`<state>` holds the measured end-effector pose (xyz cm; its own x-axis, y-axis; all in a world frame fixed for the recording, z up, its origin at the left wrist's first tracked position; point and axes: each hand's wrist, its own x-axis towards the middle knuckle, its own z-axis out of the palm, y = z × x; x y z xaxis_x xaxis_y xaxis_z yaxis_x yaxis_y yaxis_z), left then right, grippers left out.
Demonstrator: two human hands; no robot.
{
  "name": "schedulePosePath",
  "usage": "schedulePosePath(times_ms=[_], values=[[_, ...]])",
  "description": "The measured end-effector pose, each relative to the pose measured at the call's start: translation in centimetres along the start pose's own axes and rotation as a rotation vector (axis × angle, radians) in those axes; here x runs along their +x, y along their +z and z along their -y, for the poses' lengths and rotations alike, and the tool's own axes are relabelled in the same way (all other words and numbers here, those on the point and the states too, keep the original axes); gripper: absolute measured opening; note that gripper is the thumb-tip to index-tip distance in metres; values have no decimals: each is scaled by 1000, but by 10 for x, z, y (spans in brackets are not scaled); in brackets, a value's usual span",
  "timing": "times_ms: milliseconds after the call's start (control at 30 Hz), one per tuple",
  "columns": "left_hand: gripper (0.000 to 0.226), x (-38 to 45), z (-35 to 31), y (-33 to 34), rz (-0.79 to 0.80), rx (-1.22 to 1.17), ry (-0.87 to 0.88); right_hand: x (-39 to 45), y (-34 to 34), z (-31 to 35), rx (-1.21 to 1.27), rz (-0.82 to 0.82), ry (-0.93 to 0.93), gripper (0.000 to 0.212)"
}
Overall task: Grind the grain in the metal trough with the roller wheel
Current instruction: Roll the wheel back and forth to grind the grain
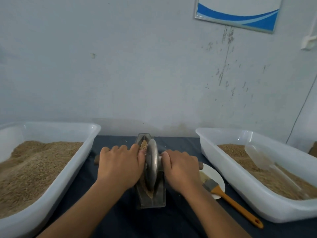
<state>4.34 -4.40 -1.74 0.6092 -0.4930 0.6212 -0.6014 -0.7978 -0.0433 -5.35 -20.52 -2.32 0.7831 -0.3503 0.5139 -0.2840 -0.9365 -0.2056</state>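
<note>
A narrow metal trough (158, 198) lies lengthwise on the dark cloth at the centre. Brown grain (143, 145) fills its far end, and some shows at its near end. A grey metal roller wheel (151, 164) stands on edge in the trough, about midway along it. A wooden axle handle runs through the wheel; its tips stick out at the left (96, 160) and right (201, 165). My left hand (120, 166) grips the left half of the handle, thumb against the wheel. My right hand (181, 170) grips the right half.
A white plastic tub (82, 155) heaped with grain stands on the left. A second tub (228, 172) on the right holds grain and a clear scoop (264, 160). A brush with an orange handle (229, 198) lies on a white plate (217, 176) beside the trough. A wall is close behind.
</note>
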Motion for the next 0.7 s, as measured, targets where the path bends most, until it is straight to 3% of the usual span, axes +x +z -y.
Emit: schedulePosePath(times_ms=[433, 700], values=[[43, 0, 13, -1, 205, -136, -33, -3, -4, 9, -22, -92, -67, 42], [43, 2, 9, 2, 132, -63, 8, 1, 5, 5, -37, -105, -45, 44]])
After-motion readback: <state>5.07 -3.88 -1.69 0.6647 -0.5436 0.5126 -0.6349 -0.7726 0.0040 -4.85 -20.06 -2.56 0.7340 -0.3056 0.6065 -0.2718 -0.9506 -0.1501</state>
